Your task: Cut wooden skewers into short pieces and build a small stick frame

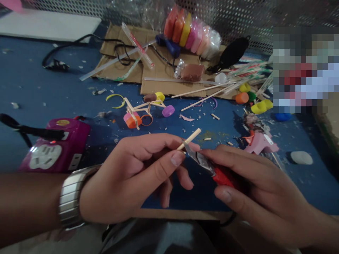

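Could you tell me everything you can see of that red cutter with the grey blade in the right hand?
The red cutter with a flat, grey, metal-looking blade is gripped in the right hand, whose fingers hide much of its body. The visible red part looks like plastic. The blade is out, with dark patches on it, and slants up and leftward in the picture. Its far end meets, apparently touching, the pale, thin wooden stick pinched in the left hand.

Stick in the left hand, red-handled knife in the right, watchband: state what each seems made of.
Stick: likely bare wood, matte, pale tan. Knife blade: apparently metal, grey with a sheen; handle probably plastic, solid red. Watchband: apparently metal, polished, silvery links catching light.
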Demonstrator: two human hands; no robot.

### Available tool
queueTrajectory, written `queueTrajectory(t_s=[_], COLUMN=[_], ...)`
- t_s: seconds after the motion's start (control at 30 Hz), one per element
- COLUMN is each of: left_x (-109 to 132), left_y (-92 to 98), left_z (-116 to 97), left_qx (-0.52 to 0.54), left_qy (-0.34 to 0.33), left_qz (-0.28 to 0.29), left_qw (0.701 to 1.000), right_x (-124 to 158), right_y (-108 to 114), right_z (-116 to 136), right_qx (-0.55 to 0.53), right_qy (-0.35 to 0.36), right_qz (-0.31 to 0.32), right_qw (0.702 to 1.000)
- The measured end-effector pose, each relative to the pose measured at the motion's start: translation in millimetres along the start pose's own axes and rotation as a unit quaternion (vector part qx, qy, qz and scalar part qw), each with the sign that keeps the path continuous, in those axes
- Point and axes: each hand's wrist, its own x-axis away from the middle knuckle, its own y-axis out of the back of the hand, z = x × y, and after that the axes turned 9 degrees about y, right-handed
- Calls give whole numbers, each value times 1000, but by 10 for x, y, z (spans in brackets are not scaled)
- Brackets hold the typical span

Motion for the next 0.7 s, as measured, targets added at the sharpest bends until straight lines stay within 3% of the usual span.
queueTrajectory(t_s=[0.33,0.7], left_x=[-28,-43], left_y=[16,22], left_z=[19,52], left_qx=[-39,-249], left_qy=[-30,-112], left_qz=[-1,-73], left_qw=[999,959], right_x=[-26,-26], right_y=[6,-43], right_z=[25,-6], right_qx=[22,8], right_qy=[15,2], right_qz=[-6,-20], right_qw=[1000,1000])
